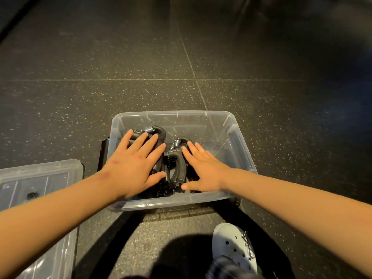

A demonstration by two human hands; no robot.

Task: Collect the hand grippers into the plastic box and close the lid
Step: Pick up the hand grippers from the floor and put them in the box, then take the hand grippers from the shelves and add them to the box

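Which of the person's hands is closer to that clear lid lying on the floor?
The left hand. It rests flat on the hand grippers at the near-left side of the plastic box, the side facing the lid. The right hand lies further right, inside the box.

No legible text, brand or number could be made out; faint pale markings on one black spring-loaded hand gripper [141, 132] were too small to be read.

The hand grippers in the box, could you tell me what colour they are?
Black, with silver metal springs; the hand grippers show best in the head view.
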